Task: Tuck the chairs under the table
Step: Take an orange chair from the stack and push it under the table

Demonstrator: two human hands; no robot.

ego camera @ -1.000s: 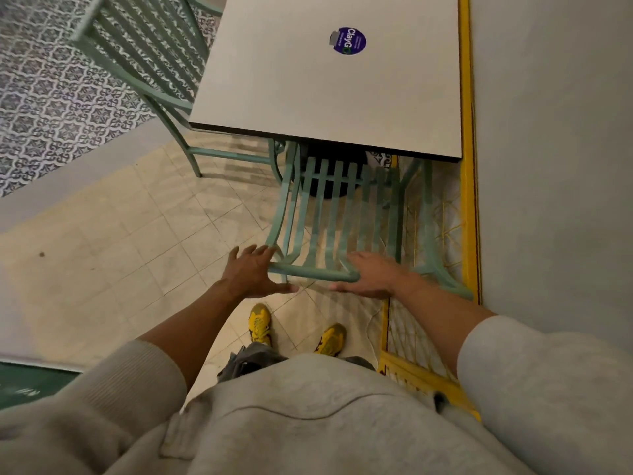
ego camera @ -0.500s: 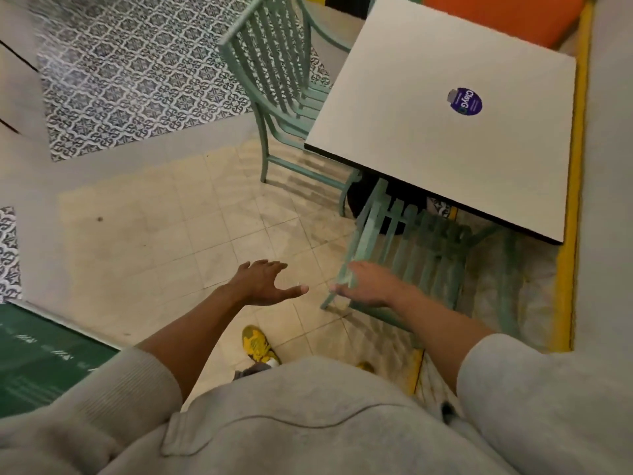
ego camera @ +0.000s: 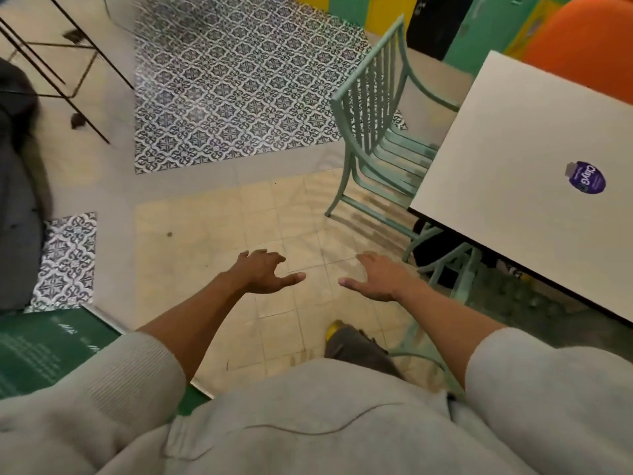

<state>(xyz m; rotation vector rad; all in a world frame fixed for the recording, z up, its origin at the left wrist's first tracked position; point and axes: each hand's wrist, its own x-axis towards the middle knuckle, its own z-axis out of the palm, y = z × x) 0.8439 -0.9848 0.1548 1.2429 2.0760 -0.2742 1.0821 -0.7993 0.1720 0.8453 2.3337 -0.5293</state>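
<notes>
A white square table (ego camera: 513, 159) with a purple sticker fills the right side. A mint green slatted chair (ego camera: 371, 108) stands at its left side, its seat partly under the tabletop and its back out in the open. A second mint green chair (ego camera: 455, 269) sits pushed under the table's near edge, mostly hidden and blurred. My left hand (ego camera: 263, 274) and my right hand (ego camera: 376, 277) hover over the cream floor tiles, fingers spread, holding nothing. The right hand is just left of the tucked chair and does not touch it.
Patterned blue and white floor tiles (ego camera: 233, 84) lie beyond the cream tiles. A black wire-frame piece of furniture (ego camera: 61, 63) stands at the far left, with a dark shape below it. A green mat (ego camera: 44, 347) lies at the lower left. An orange seat (ego camera: 582, 42) is behind the table.
Both hands have let go of the near chair's back and come away to the left. The view has swung left, bringing the second chair into fuller sight.
</notes>
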